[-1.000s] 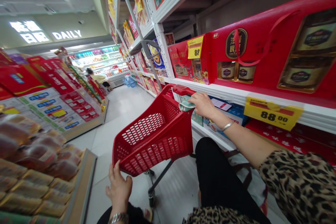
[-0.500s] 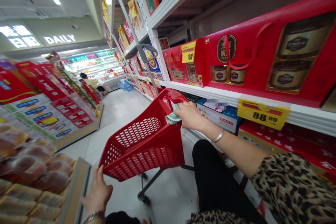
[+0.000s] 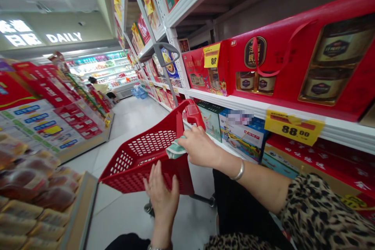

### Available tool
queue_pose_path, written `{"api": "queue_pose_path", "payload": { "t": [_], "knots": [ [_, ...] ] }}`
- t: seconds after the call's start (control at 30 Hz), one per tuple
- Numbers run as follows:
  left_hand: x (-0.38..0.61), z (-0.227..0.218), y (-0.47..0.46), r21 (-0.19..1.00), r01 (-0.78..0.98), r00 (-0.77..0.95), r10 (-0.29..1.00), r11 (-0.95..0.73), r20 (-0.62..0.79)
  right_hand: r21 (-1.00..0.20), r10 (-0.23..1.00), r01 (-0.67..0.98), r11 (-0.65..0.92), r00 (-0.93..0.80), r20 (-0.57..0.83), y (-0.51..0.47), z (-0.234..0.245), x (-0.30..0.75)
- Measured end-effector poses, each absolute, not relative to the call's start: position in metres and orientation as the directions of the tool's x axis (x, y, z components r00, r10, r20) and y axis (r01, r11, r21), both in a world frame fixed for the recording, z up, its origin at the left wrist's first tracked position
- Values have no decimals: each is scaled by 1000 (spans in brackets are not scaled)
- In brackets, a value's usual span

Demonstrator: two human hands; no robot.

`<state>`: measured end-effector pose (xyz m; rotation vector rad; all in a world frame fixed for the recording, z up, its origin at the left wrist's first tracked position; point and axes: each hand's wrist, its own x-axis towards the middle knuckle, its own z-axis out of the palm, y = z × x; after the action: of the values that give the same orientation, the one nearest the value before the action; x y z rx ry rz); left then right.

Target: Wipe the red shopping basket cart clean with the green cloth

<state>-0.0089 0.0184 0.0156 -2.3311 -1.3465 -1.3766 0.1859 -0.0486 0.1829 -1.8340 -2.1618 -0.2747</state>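
A red plastic shopping cart basket (image 3: 146, 164) with a perforated mesh side stands in front of me on a dark metal frame, and its red handle (image 3: 193, 114) points up. My right hand (image 3: 200, 146) rests on the basket's top rim, shut on a pale green cloth (image 3: 175, 150). My left hand (image 3: 161, 199) is raised with its fingers apart against the basket's near side, holding nothing. A bangle circles my right wrist, and a leopard-print sleeve covers that forearm.
To the right, white shelves hold red gift boxes, boxed goods and a yellow 88.00 price tag (image 3: 294, 126). Packaged bread (image 3: 29, 183) and stacked boxes line the left. A person (image 3: 98, 85) stands far down the aisle by a refrigerated case (image 3: 102, 72).
My left hand has risen from the basket's lower edge to its near side, with fingers spread. My right hand and the basket have shifted left and toward me, and more of the green cloth shows.
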Motion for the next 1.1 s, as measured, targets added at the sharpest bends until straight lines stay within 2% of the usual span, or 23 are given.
{"api": "queue_pose_path", "payload": {
  "t": [0.07,0.17,0.3,0.43,0.53,0.63,0.77,0.93,1.1],
  "knots": [
    [13,14,16,291,705,246,608,-647,755,-64,922,980,189,-154,356,-51,180,186],
    [35,18,24,351,683,197,625,-640,756,-127,897,963,239,-169,408,-53,173,190],
    [48,28,37,384,744,195,728,-547,658,-222,850,931,290,-144,506,-49,163,199],
    [58,40,41,363,809,172,777,-462,605,-272,841,927,258,-77,535,-37,165,213],
    [65,48,44,336,839,169,793,-427,586,-267,853,942,202,-36,520,-25,173,226],
    [72,52,44,319,870,146,813,-377,563,-221,896,961,165,-52,442,-16,181,233],
    [80,51,42,341,892,77,845,-295,529,-166,923,976,141,-69,379,-13,187,228],
    [83,46,52,363,896,34,856,-254,516,-201,922,972,120,-34,385,-13,185,217],
    [62,46,69,403,866,32,836,-296,547,-210,901,957,202,-97,423,-9,179,201]
  ]
}}
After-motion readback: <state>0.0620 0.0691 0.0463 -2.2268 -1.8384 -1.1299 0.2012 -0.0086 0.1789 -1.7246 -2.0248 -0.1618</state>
